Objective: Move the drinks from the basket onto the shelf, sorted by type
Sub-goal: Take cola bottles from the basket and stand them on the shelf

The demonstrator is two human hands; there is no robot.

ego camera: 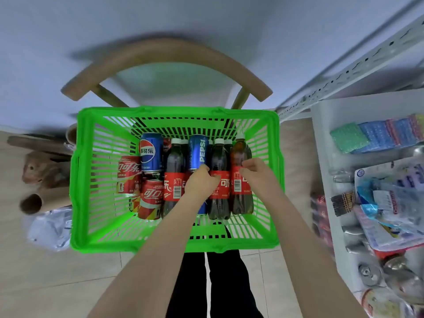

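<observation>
Both hands down in the green basket (80,180). Left hand (200,182) curled around a blue Pepsi can (197,152) mid-basket; right hand (255,174) pinching a cola bottle (241,198) beside the basket's right wall. Best lifted straight up, clear of neighbours, then across to the shelf (321,143) right of the basket.

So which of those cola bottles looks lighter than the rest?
The rightmost cola bottle, by the basket's right wall under the right hand. Its upper part looks amber-brown; the other cola bottles look nearly black.
</observation>
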